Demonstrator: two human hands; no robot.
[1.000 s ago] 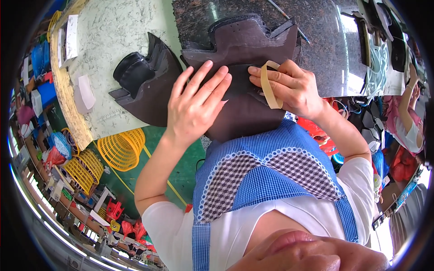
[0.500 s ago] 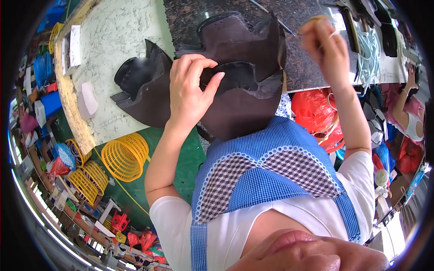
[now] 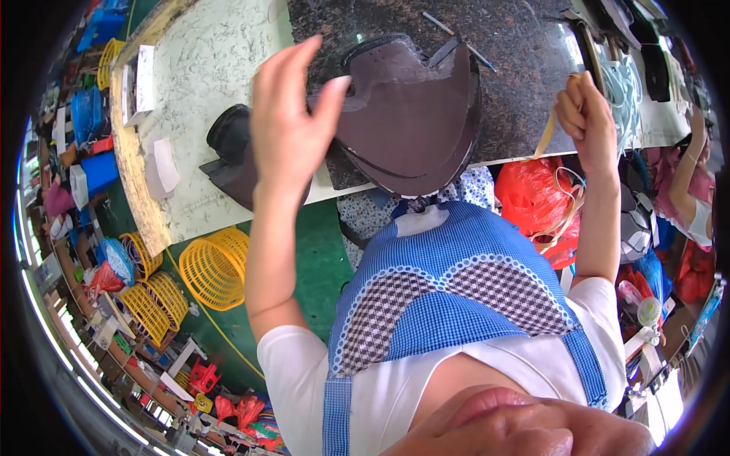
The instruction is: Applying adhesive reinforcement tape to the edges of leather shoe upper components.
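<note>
Dark brown leather-like pieces, curved and shaped like shoe uppers, lie stacked (image 3: 411, 121) on the dark speckled slab before me. Just left of this stack, my left hand (image 3: 293, 114) is raised with thumb and fingers apart, holding nothing. Behind its wrist lie more dark pieces (image 3: 232, 163) on the pale board, partly hidden by my arm. My right hand (image 3: 587, 114) is off to the right, above the slab's front edge, fingers closed on a thin tan strip (image 3: 546, 137). The strip hangs down toward a red plastic bag (image 3: 532, 194).
A pen (image 3: 460, 42) rests beyond the stack. At the left are a white box (image 3: 139, 85), a paper scrap (image 3: 163, 167) and, lower, yellow baskets (image 3: 213, 270). Pale blue laces (image 3: 622, 91) hang at the right, near a co-worker's arm (image 3: 690, 163).
The near dark piece has gone from the front of the stack. My left hand has moved left and opened wider. My right hand has moved right and down, and the tan strip now shows clearly.
</note>
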